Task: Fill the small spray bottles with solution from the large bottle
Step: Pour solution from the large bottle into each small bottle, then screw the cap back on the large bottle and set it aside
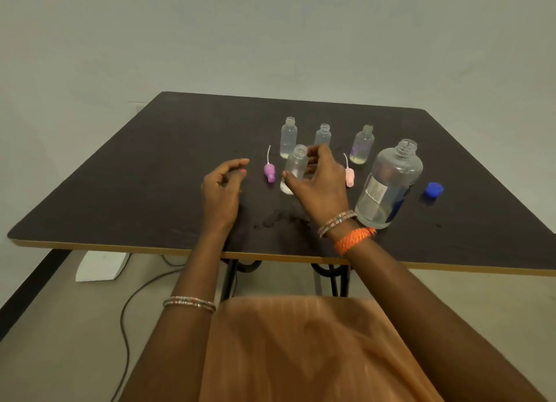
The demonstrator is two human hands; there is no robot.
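Observation:
Several small clear spray bottles stand uncapped on the dark table (150, 176). My right hand (319, 188) curls its thumb and fingers round the nearest small bottle (296, 165), which leans slightly. Behind it stand three more: a left bottle (288, 136), a middle bottle (322, 135) and a right bottle (363, 144). A purple spray head (269, 172) and a pink spray head (349, 176) lie on either side of the held bottle. The large clear bottle (388, 185) stands open to the right, its blue cap (434, 189) beside it. My left hand (222, 188) hovers with loosely curled fingers, holding nothing.
A wet patch (279, 218) lies on the table in front of my hands, near the front edge. Under the table are black metal legs (337, 278), and on the floor a white box (102, 264) and a dark cable (135, 296).

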